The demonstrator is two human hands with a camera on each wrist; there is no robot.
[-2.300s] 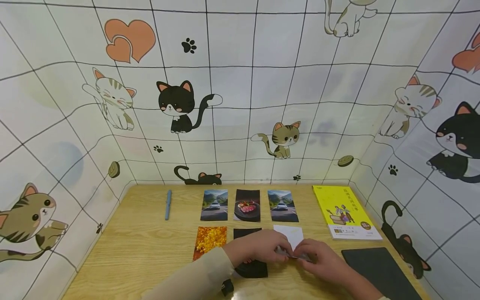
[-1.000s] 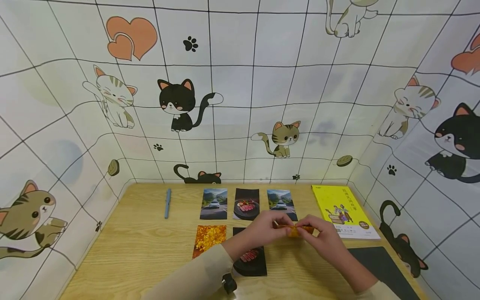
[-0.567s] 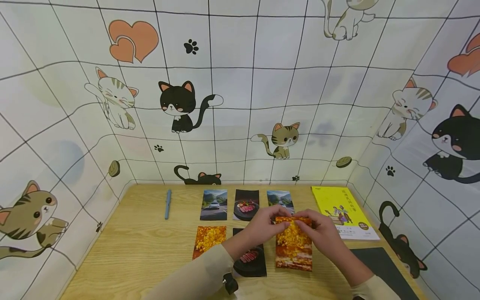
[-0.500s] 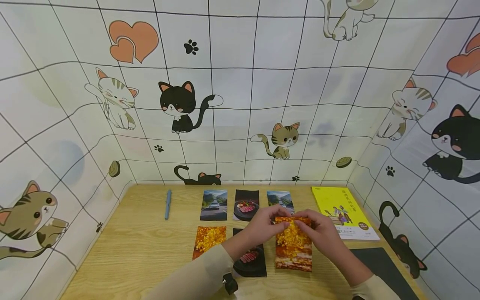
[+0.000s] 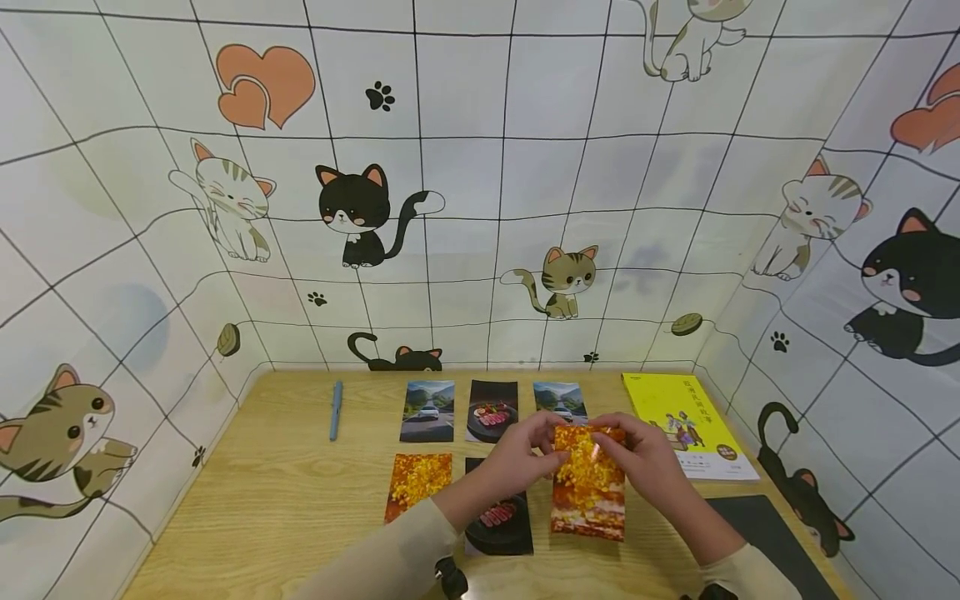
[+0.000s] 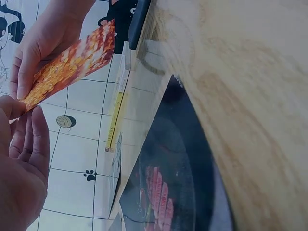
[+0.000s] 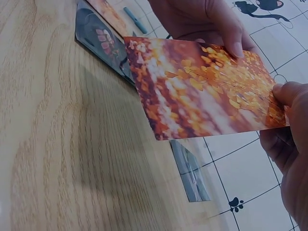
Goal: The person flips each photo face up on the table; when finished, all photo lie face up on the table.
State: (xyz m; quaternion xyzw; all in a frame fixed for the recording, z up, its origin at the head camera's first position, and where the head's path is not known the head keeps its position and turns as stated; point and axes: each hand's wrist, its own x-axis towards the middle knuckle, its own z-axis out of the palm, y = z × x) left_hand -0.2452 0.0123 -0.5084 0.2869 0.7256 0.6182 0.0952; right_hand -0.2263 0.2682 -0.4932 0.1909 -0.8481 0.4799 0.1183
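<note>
A photo card of golden autumn leaves [image 5: 588,492] is held up over the table's right-centre, picture side toward me. My left hand [image 5: 525,454] pinches its upper left edge, thumb on the front. The upper right corner sits between thumb and fingers of my right hand [image 5: 645,454]. In the right wrist view the card [image 7: 192,96] hangs tilted, clear of the wood. Under my left forearm lies a partly covered card with meat on a dark plate [image 5: 501,521]. Left of that is another autumn-leaf card [image 5: 420,482].
Along the back lie two road-and-car cards, one on the left [image 5: 427,412] and one on the right [image 5: 561,402], with a meat-plate card [image 5: 492,412] between. A blue pen [image 5: 336,410] lies far left. A yellow book [image 5: 682,417] and dark grey board [image 5: 772,542] are at right.
The card was low by the table, white back showing. Both hands raised it and turned it to its leaf picture. Lately the left fingers slid down to its left edge.
</note>
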